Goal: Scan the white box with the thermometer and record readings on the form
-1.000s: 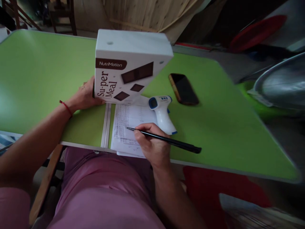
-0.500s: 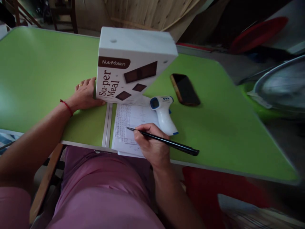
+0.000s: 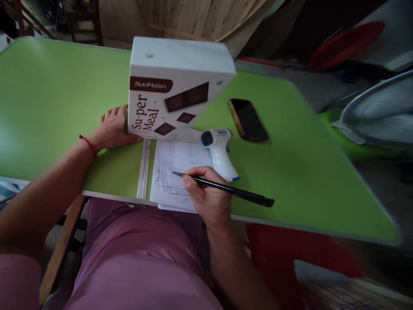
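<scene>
Between the fingers of my right hand point(image 3: 209, 193) is a long black pen point(image 3: 234, 188), its tip at the paper sheets point(image 3: 183, 157) covered in small writing. Whether the tip touches the page I cannot tell. My left hand point(image 3: 114, 127) lies flat on the table with fingers stretched, beside the lower left edge of a white "NutriMotion Su-per Meal" box point(image 3: 187, 56). The box stands upright on the far part of the papers. A white and blue infrared thermometer point(image 3: 222, 159) lies on the sheets' right side, just beyond my right hand.
The green table point(image 3: 64, 86) has a metal seam running left of the papers. A phone point(image 3: 248, 120) in a brown case lies right of the box. Off the right edge stand a green container and a round metal-rimmed object point(image 3: 380, 107).
The view has shifted slightly, so most things sit a little further left. The pen's back end has swung slightly up and right. My left hand stays by the box.
</scene>
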`<state>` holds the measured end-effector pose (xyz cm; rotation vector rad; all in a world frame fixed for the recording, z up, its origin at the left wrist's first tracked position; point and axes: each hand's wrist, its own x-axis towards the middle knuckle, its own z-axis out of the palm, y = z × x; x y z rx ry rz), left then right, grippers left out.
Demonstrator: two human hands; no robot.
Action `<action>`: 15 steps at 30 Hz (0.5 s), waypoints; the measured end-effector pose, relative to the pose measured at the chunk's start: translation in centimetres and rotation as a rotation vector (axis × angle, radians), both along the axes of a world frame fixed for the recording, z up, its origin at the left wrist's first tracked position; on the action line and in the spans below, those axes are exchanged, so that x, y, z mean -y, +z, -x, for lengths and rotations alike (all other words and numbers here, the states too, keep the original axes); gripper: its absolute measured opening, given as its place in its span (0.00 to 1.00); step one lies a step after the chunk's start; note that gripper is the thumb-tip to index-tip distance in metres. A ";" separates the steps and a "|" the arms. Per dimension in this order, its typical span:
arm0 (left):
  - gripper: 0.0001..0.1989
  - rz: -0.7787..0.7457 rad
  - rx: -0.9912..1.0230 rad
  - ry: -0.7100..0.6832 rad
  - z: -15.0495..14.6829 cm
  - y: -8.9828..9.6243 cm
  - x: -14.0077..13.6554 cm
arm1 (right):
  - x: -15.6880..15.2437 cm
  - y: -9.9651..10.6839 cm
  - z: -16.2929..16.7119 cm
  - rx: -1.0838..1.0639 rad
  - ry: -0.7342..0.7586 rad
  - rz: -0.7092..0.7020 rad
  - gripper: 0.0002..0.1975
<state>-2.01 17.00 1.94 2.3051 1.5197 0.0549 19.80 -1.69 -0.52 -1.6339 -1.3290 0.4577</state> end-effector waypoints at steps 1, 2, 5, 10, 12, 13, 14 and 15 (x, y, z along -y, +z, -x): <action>0.52 0.005 -0.005 0.000 0.0 0.1 0.1 | 0.0 0.0 0.0 0.001 -0.003 -0.001 0.06; 0.52 0.012 -0.012 0.003 -0.1 0.2 0.1 | 0.0 -0.1 0.0 0.002 -0.002 -0.002 0.06; 0.53 0.027 -0.028 0.012 -0.4 0.7 0.4 | 0.0 -0.2 0.1 0.004 0.004 -0.011 0.06; 0.54 0.025 -0.025 0.012 -0.3 0.7 0.4 | -0.1 0.0 0.1 0.005 0.018 0.009 0.06; 0.54 0.011 -0.007 0.002 -0.1 0.3 0.2 | -0.1 0.0 0.1 0.005 0.025 0.021 0.06; 0.54 0.008 0.001 -0.004 0.0 0.2 0.1 | -0.1 0.0 0.1 0.004 0.030 0.022 0.06; 0.54 0.007 0.007 -0.008 0.1 0.0 0.0 | -0.1 0.1 0.0 0.002 0.035 0.021 0.06; 0.54 0.007 0.012 -0.009 0.2 -0.1 -0.1 | -0.1 0.1 0.0 0.001 0.038 0.020 0.06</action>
